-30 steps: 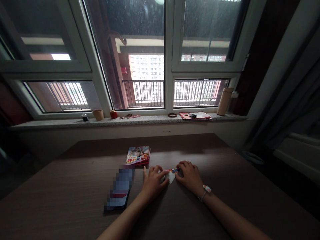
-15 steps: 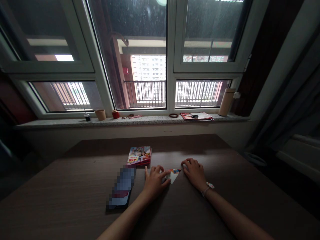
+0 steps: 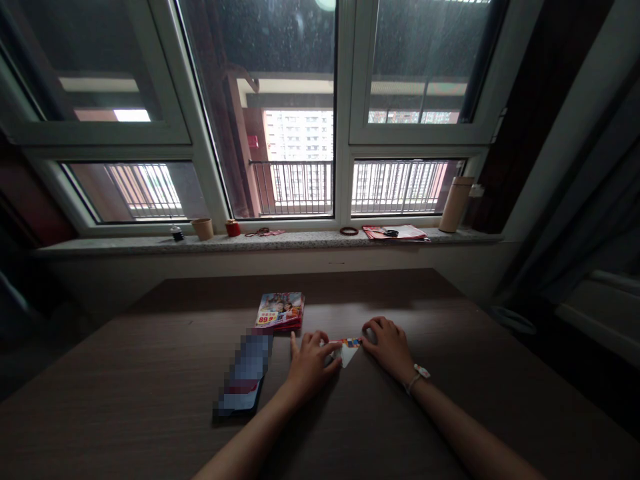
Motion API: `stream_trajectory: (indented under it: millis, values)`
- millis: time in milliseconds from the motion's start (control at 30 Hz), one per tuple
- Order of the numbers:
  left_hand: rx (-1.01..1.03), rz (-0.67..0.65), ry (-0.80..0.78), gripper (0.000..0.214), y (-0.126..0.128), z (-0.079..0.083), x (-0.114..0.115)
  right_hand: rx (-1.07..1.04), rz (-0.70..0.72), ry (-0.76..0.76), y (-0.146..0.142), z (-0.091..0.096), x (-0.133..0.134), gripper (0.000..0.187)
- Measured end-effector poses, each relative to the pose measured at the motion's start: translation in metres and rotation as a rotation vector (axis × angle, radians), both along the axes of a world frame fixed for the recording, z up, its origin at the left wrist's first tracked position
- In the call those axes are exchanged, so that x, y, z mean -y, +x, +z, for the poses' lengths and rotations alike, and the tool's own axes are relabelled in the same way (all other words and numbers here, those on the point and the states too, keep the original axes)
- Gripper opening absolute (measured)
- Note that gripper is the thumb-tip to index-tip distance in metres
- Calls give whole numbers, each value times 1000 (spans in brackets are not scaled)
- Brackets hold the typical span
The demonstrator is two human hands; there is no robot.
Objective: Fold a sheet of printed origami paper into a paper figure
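A small folded piece of paper [image 3: 349, 353], white with a colourful printed strip along its far edge, lies on the table in a triangular shape. My left hand [image 3: 311, 363] holds its left part down, thumb and forefinger on it and the other fingers spread on the tabletop. At the paper's right tip, the curled fingertips of my right hand [image 3: 387, 347] pinch or press the corner; the exact contact is too small to see. A bracelet [image 3: 417, 375] is on my right wrist.
Left of my hands lie a phone [image 3: 245, 377], partly pixelated, and a stack of printed leaflets [image 3: 281, 311]. The windowsill [image 3: 310, 240] beyond the table [image 3: 150, 367] bears a paper cup [image 3: 203, 229], a red spool-like item [image 3: 233, 229], scissors [image 3: 391, 233] on papers and a flask [image 3: 456, 205].
My right hand's fingertips have shifted slightly toward me and left, onto the paper's right tip. My left hand and the paper stay nearly in place.
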State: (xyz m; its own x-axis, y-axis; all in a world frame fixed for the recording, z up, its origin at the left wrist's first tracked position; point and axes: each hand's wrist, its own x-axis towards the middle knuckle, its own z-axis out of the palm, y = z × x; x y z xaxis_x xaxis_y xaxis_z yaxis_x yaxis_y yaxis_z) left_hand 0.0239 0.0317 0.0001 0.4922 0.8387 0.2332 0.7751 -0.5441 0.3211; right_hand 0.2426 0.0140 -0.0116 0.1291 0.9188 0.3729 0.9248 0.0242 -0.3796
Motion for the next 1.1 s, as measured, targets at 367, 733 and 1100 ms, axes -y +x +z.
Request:
stream_trajectory:
  millis: [367,733,1100]
  values:
    - [-6,0,2,33,0,1,1,-1,-69,-48,5,-3,-2,20]
    - [-2,-9,0,34,0,2,2,120,-10,16,1,-3,1,25]
    - [-3,-1,-4,32,0,2,2,109,52,56,1,-4,0,23]
